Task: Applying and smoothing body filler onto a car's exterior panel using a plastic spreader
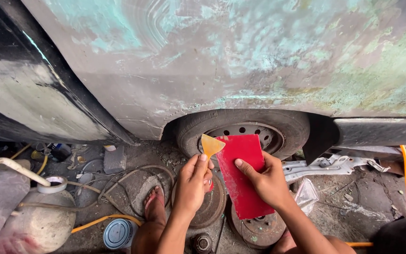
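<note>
I see a red rectangular board [240, 176] held tilted in front of the car's wheel [243, 129], its upper edge over the lower part of the steel rim. My right hand [266, 181] grips it from the right side, thumb laid across the red face and fingers wrapped behind, so that hand is closed on the board. Touching the board's upper left corner is a small yellow plastic spreader [211, 146], blade up. My left hand [193, 181] pinches its lower end between thumb and fingers, closed on the spreader, just beside the board's left edge.

Behind both tools rises the sanded car body panel [240, 51], patched grey, green and pale blue, with the wheel arch directly above the tyre. Under my hands lie 2 rusty brake drums [259, 230] on the dirty ground, the board partly covering them. My foot in a red sandal [155, 204] rests left of my left forearm. Further left are a roll of white tape [52, 184], a round blue lid [118, 233] and a yellow hose [92, 222]. To the right, an orange hose [405, 178] runs down beside a bent metal bracket [327, 164].
</note>
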